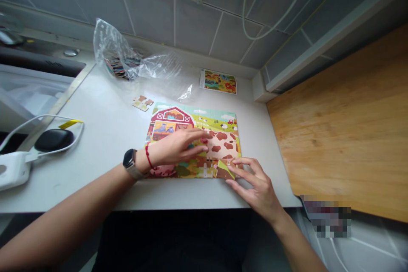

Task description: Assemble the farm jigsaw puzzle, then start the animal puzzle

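"Starting with the left hand (pixel 174 146); what are its fingers doing?"

"Apart and loosely curved, above the middle of the jigsaw (pixel 222 148); nothing seen gripped; whether the tips press on it, cannot tell; perhaps there to steady the sheet."

"And the right hand (pixel 259 185)?"

"Thumb and fingers clamped on the edges of a puzzle piece (pixel 225 171), at the jigsaw's lower right corner; piece lies askew to the rows around it; an edge hold, I judge, leaves most of its printed face uncovered and lets it be turned."

"Where does the jigsaw lie?"

"Flat on the white counter (pixel 191 195), under the left fingers, just ahead of the right thumb; near edge faces the body, likely for easy reach with both hands."

"Anything beyond the fingertips?"

"A few brown-and-green pieces (pixel 143 103) past the left fingers, off the jigsaw's far left corner; clear plastic bag (pixel 159 66) farther out, more pieces inside, probably bagged to stop them mixing; picture card (pixel 219 81) ahead of both hands, animal scene up, set away from the fingers, perhaps to free the working space."
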`<act>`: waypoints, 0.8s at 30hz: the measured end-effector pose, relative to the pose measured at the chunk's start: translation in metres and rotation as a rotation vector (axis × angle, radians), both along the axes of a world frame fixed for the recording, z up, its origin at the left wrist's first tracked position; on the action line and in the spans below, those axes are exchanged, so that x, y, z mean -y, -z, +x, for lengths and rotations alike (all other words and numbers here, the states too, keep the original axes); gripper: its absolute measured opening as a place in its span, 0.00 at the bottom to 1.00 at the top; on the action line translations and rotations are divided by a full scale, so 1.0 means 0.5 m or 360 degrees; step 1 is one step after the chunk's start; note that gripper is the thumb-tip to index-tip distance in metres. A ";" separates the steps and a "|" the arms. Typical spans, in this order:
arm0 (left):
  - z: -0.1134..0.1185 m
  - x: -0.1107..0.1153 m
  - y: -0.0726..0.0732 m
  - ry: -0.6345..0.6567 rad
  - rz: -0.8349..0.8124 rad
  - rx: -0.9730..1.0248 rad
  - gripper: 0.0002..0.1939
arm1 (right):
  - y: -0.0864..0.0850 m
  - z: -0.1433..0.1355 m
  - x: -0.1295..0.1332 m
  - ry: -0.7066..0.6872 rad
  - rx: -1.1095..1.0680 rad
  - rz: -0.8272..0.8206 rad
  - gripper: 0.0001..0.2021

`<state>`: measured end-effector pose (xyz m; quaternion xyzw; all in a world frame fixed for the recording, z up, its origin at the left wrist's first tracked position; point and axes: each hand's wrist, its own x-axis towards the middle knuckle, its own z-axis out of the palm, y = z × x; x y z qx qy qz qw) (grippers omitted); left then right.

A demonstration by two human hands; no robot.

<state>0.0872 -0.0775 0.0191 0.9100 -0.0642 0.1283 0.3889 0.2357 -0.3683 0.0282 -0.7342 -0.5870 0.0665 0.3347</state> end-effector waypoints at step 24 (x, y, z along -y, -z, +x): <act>-0.017 -0.081 0.001 0.0163 0.0247 -0.0151 0.28 | 0.023 -0.123 -0.162 -0.0338 0.0350 -0.0179 0.11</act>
